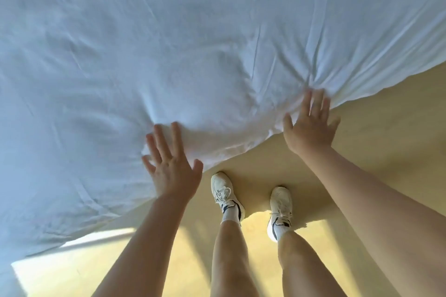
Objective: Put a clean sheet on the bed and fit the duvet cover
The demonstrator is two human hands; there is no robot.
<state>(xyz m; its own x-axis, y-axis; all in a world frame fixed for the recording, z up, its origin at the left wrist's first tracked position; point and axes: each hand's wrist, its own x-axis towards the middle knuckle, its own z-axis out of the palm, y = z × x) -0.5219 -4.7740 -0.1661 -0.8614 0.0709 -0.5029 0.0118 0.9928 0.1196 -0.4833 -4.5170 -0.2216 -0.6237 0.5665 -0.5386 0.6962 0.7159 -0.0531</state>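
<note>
Looking straight down, you had the white sheet [169,43] filling most of the view. It was spread over the bed, which was totally hidden under it, and it was pretty wrinkled. Its near edge ran diagonally from the lower left up to the right side. Below that edge was the tan floor [386,132], with a bright patch of sunlight at the lower left.

Both your bare arms reached forward. Your left hand [173,173] was over the sheet's edge where the fabric bunched up, and its grip was wide, fingers [177,137] spread and holding nothing. Your right hand [311,128] was further up that same edge, also with a wide grip and nothing in it, its fingertips right where a bunch of creases met. Honestly it was too blurry to tell whether either hand pressed the fabric.

Your white sneakers [225,190] stood on the floor between your arms, just beside the hanging edge.
</note>
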